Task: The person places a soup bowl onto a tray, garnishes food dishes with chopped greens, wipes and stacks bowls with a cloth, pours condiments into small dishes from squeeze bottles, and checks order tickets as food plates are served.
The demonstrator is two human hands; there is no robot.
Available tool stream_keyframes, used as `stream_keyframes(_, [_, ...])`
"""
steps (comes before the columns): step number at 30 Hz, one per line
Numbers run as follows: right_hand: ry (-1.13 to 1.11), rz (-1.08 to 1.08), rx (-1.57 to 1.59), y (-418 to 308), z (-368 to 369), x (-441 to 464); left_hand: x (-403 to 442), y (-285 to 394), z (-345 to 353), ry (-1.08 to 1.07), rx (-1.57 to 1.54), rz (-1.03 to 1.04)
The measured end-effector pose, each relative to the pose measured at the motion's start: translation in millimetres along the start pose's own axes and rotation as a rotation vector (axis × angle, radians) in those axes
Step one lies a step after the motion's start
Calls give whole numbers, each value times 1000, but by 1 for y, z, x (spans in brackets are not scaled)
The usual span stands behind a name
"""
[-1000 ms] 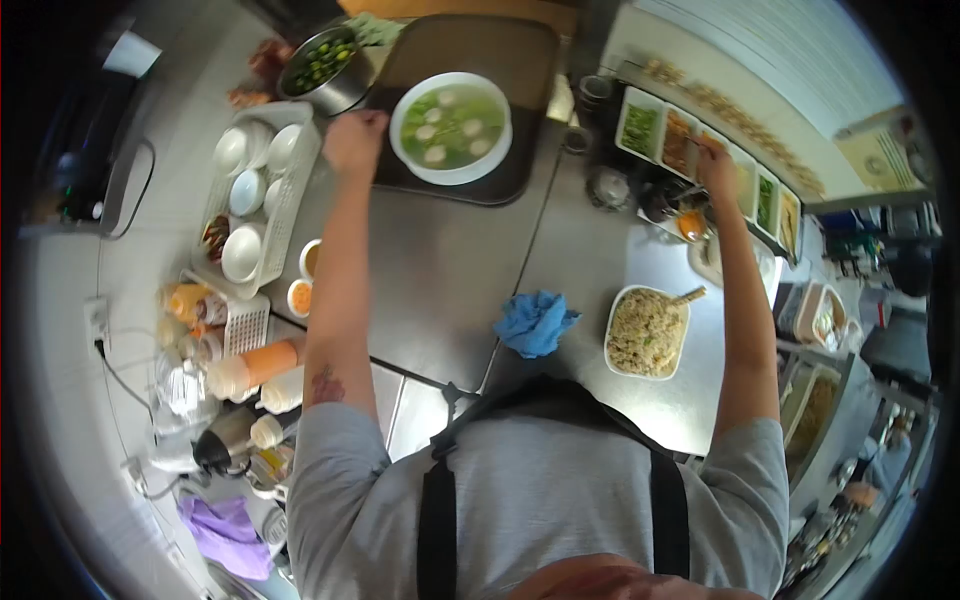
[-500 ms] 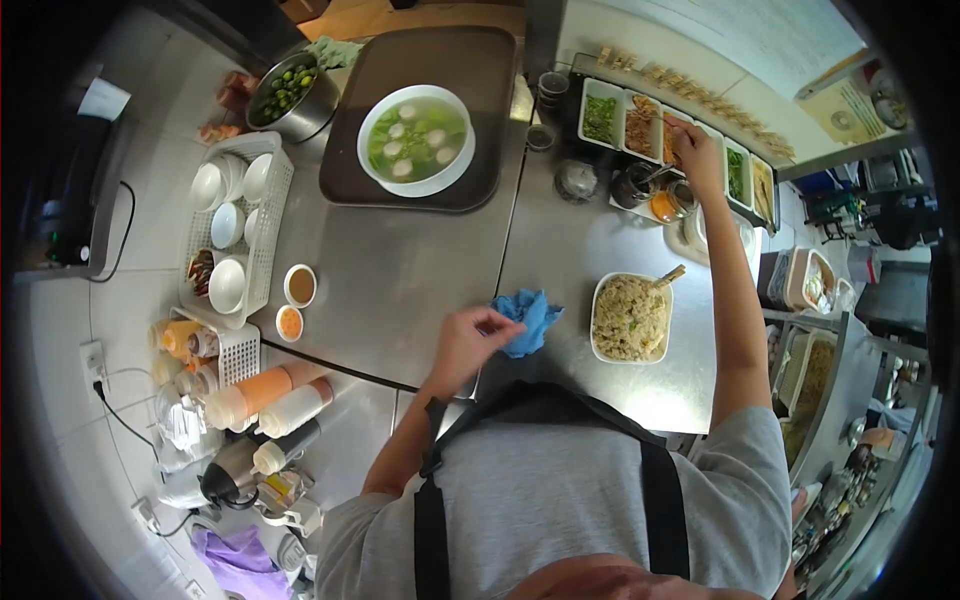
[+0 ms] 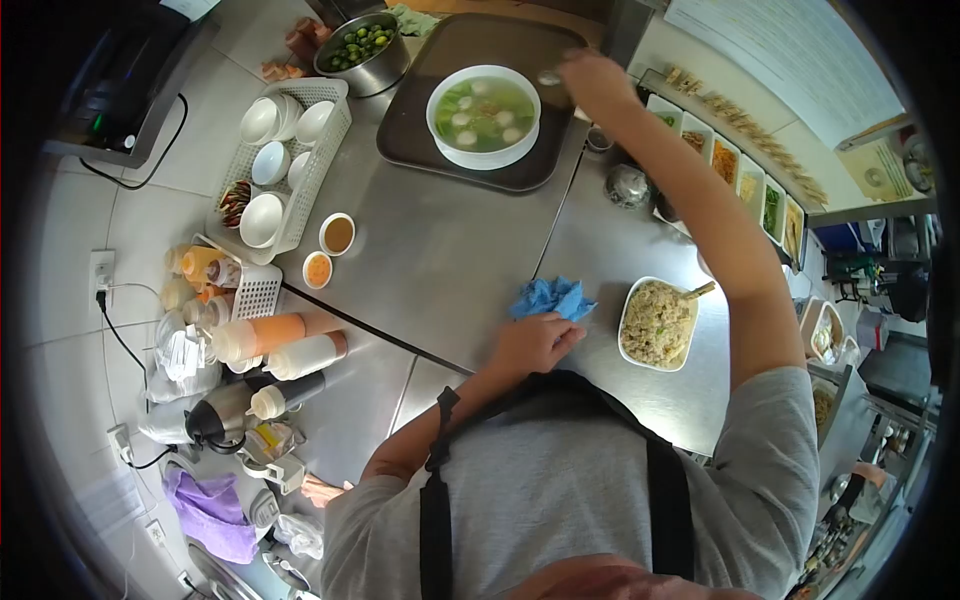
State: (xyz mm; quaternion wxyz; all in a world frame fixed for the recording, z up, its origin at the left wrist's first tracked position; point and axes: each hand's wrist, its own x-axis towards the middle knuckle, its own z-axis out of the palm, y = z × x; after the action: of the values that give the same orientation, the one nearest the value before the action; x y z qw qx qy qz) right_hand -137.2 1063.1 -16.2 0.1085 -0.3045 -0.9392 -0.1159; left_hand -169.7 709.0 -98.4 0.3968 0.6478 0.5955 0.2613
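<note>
My right hand [image 3: 598, 82] is over the right edge of the dark tray [image 3: 400, 140], fingers closed. Beside its fingertips is a small shiny round thing [image 3: 548, 77], too blurred to name. On the tray stands a white bowl of soup [image 3: 487, 112] with pale balls, greens and a small brownish patch near its top. My left hand [image 3: 535, 342] lies low over the steel counter, loosely curled with fingers partly apart, next to a crumpled blue cloth [image 3: 553, 298]. Nothing shows in it. To the right sits a square white bowl of fried rice [image 3: 658, 323] with a bone-like stick.
Topping containers [image 3: 724, 160] line the back right, with a glass jar [image 3: 627, 186] nearby. Left are a basket of small bowls [image 3: 328, 150], two sauce cups [image 3: 338, 234] and squeeze bottles [image 3: 262, 337]. A metal pot of green fruit [image 3: 375, 75] stands behind.
My right hand has moved from the topping containers to the tray. My left hand left the tray's side and came down by the cloth. The brownish patch appeared in the soup.
</note>
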Motion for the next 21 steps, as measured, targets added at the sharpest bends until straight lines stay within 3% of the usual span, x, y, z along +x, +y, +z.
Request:
stream_keyframes(5, [-20,280,-19,75,-38,-83,0,-27,29,299,422,151])
stream_keyframes(8, [-253,511,-134,153,-5,-144,11,-58,45,175,336,201])
stream_keyframes(11, [-460,707,-165,158,16,-175,26,-61,35,161,308,276])
stream_keyframes(14, [-177,553,-276,142,38,-195,27,-54,31,175,280,204])
stream_keyframes(17, [156,454,-86,94,8,-178,17,-37,20,210,185,177])
stream_keyframes(20, [-8,556,394,21,24,-191,1,-20,-2,379,33,102])
stream_keyframes(21, [259,258,339,-1,41,-198,-2,-25,-15,369,35,95])
